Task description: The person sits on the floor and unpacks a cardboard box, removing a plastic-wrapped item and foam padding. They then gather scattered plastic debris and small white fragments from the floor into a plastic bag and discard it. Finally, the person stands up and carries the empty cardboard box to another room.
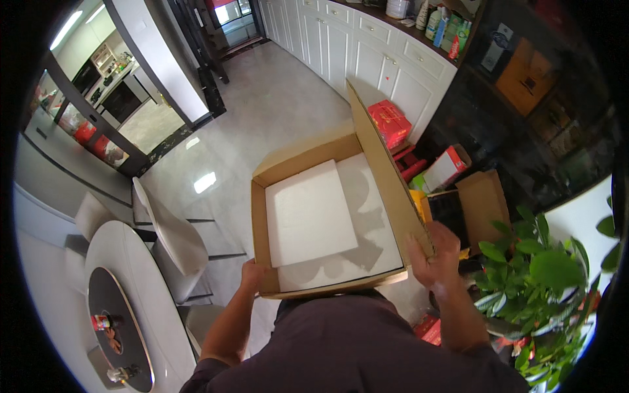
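Note:
An open cardboard box is held in front of my body, its flaps raised on the far and right sides. Inside lies a white foam tray with moulded hollows, and a flat white foam sheet rests over its left part. My left hand grips the box's near left corner, thumb over the rim. On the other side, my right hand grasps the upright right flap, with the thumb on its inner face. What lies under the foam sheet is hidden.
To the left stand an oval table and a pale chair. White cabinets line the far right. Red packaging, an open carton and a leafy plant stand to the right. Glossy tiles cover the floor.

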Action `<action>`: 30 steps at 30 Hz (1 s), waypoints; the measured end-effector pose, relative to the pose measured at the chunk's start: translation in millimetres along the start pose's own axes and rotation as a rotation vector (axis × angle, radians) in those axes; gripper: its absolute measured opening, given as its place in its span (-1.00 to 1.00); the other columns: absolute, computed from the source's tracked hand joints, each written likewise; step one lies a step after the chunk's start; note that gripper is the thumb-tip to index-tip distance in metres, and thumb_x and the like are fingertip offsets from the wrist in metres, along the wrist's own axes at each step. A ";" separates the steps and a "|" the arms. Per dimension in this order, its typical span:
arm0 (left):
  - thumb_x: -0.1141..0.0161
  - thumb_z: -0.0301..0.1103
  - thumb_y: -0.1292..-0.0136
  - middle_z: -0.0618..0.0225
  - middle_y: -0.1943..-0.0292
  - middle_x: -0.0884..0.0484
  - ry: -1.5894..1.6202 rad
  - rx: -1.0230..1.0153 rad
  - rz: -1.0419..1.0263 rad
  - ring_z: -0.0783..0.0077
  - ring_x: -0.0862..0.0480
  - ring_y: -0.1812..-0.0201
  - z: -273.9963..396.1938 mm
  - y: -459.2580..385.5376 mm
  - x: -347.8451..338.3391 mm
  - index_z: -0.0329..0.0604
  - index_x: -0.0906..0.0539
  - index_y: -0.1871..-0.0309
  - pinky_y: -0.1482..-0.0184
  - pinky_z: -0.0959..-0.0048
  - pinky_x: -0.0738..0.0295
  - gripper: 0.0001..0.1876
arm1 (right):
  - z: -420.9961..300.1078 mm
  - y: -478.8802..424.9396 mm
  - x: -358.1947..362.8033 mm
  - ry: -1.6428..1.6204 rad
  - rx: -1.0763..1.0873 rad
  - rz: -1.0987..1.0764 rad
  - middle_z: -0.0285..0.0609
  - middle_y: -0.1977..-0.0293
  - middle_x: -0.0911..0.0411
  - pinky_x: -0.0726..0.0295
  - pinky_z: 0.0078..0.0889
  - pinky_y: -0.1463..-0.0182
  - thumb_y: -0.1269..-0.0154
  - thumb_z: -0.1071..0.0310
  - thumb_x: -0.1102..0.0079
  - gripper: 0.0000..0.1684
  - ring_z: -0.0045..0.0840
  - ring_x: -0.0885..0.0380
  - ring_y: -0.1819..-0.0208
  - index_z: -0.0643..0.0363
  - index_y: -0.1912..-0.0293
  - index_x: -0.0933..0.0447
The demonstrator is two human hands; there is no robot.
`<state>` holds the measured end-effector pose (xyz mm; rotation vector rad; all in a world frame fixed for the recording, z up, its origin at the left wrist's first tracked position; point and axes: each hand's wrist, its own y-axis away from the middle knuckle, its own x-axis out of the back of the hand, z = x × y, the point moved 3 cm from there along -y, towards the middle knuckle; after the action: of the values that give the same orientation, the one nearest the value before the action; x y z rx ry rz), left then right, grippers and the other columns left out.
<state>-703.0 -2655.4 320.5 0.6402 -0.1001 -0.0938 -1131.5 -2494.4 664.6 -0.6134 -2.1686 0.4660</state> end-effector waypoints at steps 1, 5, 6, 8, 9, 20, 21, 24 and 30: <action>-0.23 -0.52 -0.16 0.26 0.28 -0.74 0.074 0.020 0.029 0.41 -0.67 0.33 12.2 -9.6 0.9 -0.35 -0.73 0.07 0.27 0.38 -0.60 -0.74 | 10.8 -22.6 -3.6 -0.073 -0.010 -0.004 0.02 0.46 -0.55 -0.55 -0.16 0.36 -0.13 0.53 -0.27 -0.91 -0.04 -0.57 0.43 0.30 0.30 -0.61; -0.23 -0.49 -0.18 0.24 0.29 -0.70 -0.088 -0.007 0.099 0.32 -0.68 0.35 150.7 2.7 -53.4 -0.29 -0.67 0.05 0.29 0.25 -0.63 -0.74 | 37.2 -105.9 4.8 -0.293 -0.101 0.079 -0.17 0.37 -0.66 -0.58 -0.35 0.32 -0.22 0.51 -0.29 -0.90 -0.45 -0.63 0.38 0.29 0.24 -0.64; -0.22 -0.49 -0.19 0.26 0.30 -0.70 -0.033 -0.049 0.108 0.32 -0.69 0.33 168.9 7.1 -38.0 -0.29 -0.67 0.05 0.26 0.27 -0.63 -0.74 | 27.9 -124.0 6.6 -0.382 -0.212 0.143 -0.20 0.33 -0.68 -0.59 -0.39 0.29 -0.23 0.52 -0.29 -0.87 -0.51 -0.64 0.35 0.30 0.20 -0.65; -0.22 -0.42 -0.25 0.30 0.24 -0.71 -0.054 -0.175 0.110 0.40 -0.67 0.25 202.5 14.2 -20.6 -0.29 -0.67 -0.02 0.18 0.32 -0.59 -0.71 | 28.5 -161.8 19.7 -0.289 -0.061 0.307 -0.19 0.26 -0.69 -0.62 -0.43 0.22 -0.21 0.56 -0.31 -0.79 -0.56 -0.65 0.29 0.33 0.12 -0.65; -0.22 -0.35 -0.31 0.32 0.18 -0.73 -0.127 -0.252 0.090 0.47 -0.64 0.19 223.6 23.3 -24.5 -0.29 -0.68 -0.08 0.14 0.34 -0.55 -0.67 | 38.3 -177.6 39.5 -0.091 0.203 0.409 -0.16 0.22 -0.68 -0.64 -0.43 0.19 -0.19 0.59 -0.31 -0.73 -0.55 -0.65 0.27 0.35 0.07 -0.65; -0.03 0.07 -0.49 0.31 -0.09 -0.68 0.787 -0.109 -0.306 0.26 -0.66 -0.11 132.4 -118.1 -20.0 -0.11 -0.50 -0.32 -0.15 0.19 -0.59 -0.47 | 126.5 -236.3 38.3 -0.477 -0.264 0.502 -0.24 0.12 -0.66 -0.59 -0.39 -0.05 -0.21 0.51 -0.37 -0.70 -0.55 -0.62 0.09 0.29 0.04 -0.65; -0.05 0.05 -0.48 0.29 -0.09 -0.68 0.775 -0.056 -0.330 0.25 -0.67 -0.10 115.4 -123.9 -19.8 -0.11 -0.50 -0.31 -0.13 0.19 -0.61 -0.48 | 136.2 -232.4 28.7 -0.398 -0.304 0.384 -0.26 0.11 -0.67 -0.60 -0.39 -0.02 -0.22 0.51 -0.36 -0.74 -0.56 -0.61 0.10 0.28 0.06 -0.66; -0.18 -0.02 -0.41 0.24 -0.06 -0.69 0.869 0.029 -0.528 0.19 -0.71 -0.01 92.8 -121.2 1.0 -0.14 -0.55 -0.22 -0.01 0.18 -0.67 -0.53 | 153.9 -226.5 -24.5 -0.335 -0.239 0.126 -0.13 0.23 -0.68 -0.61 -0.40 0.09 -0.27 0.48 -0.31 -0.82 -0.47 -0.64 0.18 0.29 0.13 -0.66; -0.25 -0.27 -0.36 0.40 0.16 -0.69 0.231 -0.144 0.066 0.53 -0.62 0.16 159.0 -121.9 56.3 -0.21 -0.66 0.04 0.10 0.51 -0.50 -0.76 | 215.2 -209.2 -119.0 0.155 -0.113 -0.209 0.04 0.22 -0.63 -0.59 -0.08 0.05 -0.25 0.38 -0.22 -0.74 -0.05 -0.60 0.15 0.23 0.07 -0.63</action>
<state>-673.5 -2853.2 377.8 0.4996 0.1083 0.0366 -1292.6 -2758.0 571.0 -0.4610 -2.0926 0.1793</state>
